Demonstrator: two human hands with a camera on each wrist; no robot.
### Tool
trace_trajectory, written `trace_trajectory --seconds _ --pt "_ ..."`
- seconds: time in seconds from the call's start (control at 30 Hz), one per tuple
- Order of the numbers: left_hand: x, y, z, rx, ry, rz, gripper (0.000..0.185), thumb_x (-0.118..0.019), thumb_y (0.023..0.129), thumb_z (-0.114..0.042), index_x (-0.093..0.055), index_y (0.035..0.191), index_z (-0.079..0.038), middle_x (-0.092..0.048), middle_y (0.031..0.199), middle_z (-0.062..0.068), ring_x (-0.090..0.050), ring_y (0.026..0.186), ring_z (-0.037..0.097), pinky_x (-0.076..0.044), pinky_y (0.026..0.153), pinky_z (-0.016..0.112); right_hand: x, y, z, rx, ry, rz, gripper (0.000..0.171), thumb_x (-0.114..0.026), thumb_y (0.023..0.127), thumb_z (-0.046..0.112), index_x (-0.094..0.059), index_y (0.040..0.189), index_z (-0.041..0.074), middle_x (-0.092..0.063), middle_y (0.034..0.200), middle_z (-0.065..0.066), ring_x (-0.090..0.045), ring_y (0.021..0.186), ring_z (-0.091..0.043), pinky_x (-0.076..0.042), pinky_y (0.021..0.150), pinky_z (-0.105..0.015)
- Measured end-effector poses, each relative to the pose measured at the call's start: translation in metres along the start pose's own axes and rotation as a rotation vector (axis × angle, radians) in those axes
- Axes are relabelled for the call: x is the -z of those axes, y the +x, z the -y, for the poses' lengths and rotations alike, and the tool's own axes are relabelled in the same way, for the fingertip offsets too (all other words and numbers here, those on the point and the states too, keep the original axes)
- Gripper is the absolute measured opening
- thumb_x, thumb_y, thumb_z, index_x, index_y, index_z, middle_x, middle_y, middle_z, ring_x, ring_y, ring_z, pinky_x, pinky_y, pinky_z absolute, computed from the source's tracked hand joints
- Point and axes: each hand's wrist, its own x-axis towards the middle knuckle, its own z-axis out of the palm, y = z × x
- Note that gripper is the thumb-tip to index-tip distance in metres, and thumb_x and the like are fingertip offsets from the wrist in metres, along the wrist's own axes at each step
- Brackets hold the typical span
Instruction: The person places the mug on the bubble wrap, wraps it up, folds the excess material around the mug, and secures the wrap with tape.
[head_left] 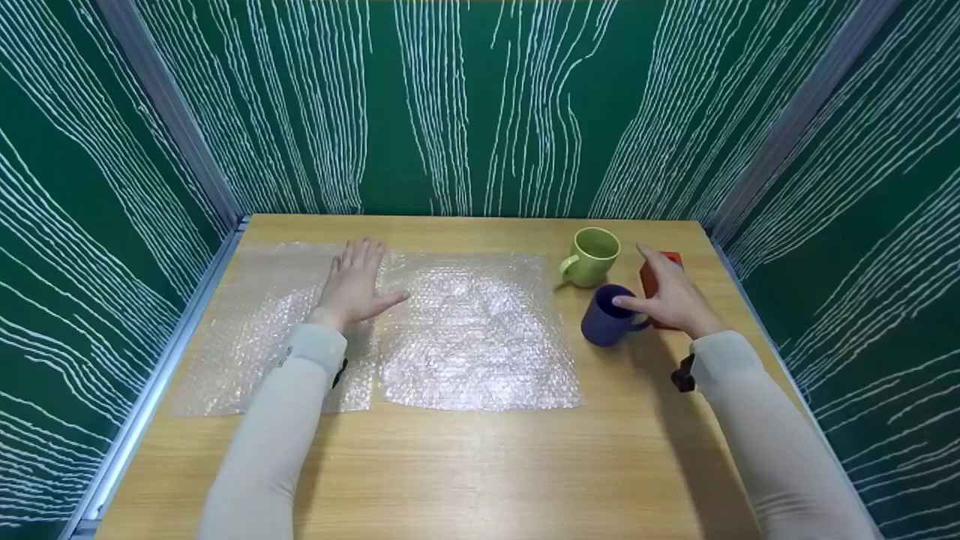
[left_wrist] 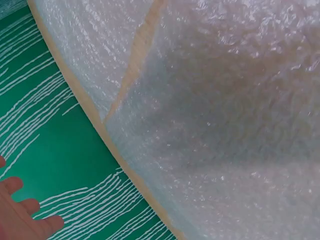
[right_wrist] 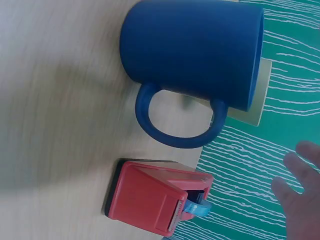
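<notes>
We see two clear plastic bubble-wrap sheets, the left one [head_left: 251,330] and the right one [head_left: 480,330], spread flat on the pale wooden desk [head_left: 480,472], probably so that each offers its whole surface. Our left hand [head_left: 354,289] hovers by the gap between them, fingers apart, holding nothing. At the right, the matte dark-blue cylindrical mug [head_left: 604,319] stands upright, its handle turned right, which likely suits our right hand [head_left: 670,300]; those fingers hang apart above it, clamped on nothing. The glossy light-green mug [head_left: 589,266] stands beyond, the red box-shaped tape dispenser [right_wrist: 145,197] to the right, seemingly kept off the sheets.
</notes>
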Motion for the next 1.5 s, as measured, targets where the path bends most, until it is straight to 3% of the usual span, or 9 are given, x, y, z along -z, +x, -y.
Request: trace_trajectory --seconds 0.23,0.47,0.7,1.0,1.3,1.5 --pt "-0.018 -0.001 0.002 0.005 -0.018 0.013 0.114 -0.068 0.096 -0.068 -0.012 0.175 -0.009 -0.007 0.183 0.019 0.001 0.169 0.047 -0.011 0.134 0.070 -0.010 -0.003 -0.002 -0.010 0.019 0.039 0.123 -0.084 0.089 0.063 -0.013 0.176 0.012 -0.017 0.180 -0.026 -0.016 0.165 -0.054 -0.017 0.127 -0.079" --pt "-0.032 -0.004 0.002 0.016 -0.042 0.023 0.114 -0.072 0.095 -0.066 -0.014 0.175 -0.010 -0.007 0.183 0.019 -0.005 0.168 0.050 -0.011 0.135 0.069 -0.019 -0.005 -0.004 -0.025 0.030 0.057 0.126 -0.085 0.087 0.063 -0.012 0.175 0.011 -0.023 0.178 -0.028 -0.021 0.163 -0.053 -0.020 0.128 -0.076" --pt "-0.044 -0.009 0.003 0.014 -0.073 0.023 0.110 -0.074 0.095 -0.062 -0.020 0.174 -0.008 -0.016 0.180 0.025 -0.011 0.166 0.054 -0.016 0.134 0.070 -0.026 -0.006 -0.008 -0.054 0.046 0.076 0.129 -0.086 0.084 0.066 -0.013 0.175 0.010 -0.029 0.175 -0.029 -0.029 0.160 -0.053 -0.028 0.127 -0.075" --pt "-0.059 -0.015 0.002 -0.014 -0.098 0.083 0.108 -0.078 0.094 -0.058 -0.026 0.171 -0.003 -0.019 0.179 0.026 -0.017 0.166 0.049 -0.017 0.135 0.065 -0.033 -0.007 -0.015 -0.058 0.057 0.097 0.132 -0.089 0.081 0.067 -0.017 0.174 0.007 -0.032 0.173 -0.030 -0.034 0.158 -0.053 -0.030 0.126 -0.075" --pt "-0.067 -0.019 0.003 -0.021 -0.110 0.197 0.110 -0.083 0.090 -0.058 -0.029 0.172 -0.010 -0.021 0.181 0.019 -0.019 0.168 0.043 -0.019 0.135 0.063 -0.039 -0.006 -0.019 -0.062 0.072 0.116 0.120 -0.093 0.085 0.048 -0.022 0.172 0.005 -0.030 0.174 -0.030 -0.036 0.156 -0.054 -0.030 0.126 -0.075" --pt "-0.070 -0.023 0.005 -0.052 -0.120 0.226 0.109 -0.087 0.086 -0.054 -0.035 0.169 -0.007 -0.030 0.178 0.019 -0.027 0.166 0.040 -0.021 0.136 0.057 -0.041 -0.005 -0.023 -0.053 0.071 0.111 0.117 -0.093 0.085 0.043 -0.024 0.170 0.002 -0.030 0.174 -0.031 -0.036 0.156 -0.055 -0.028 0.127 -0.074"
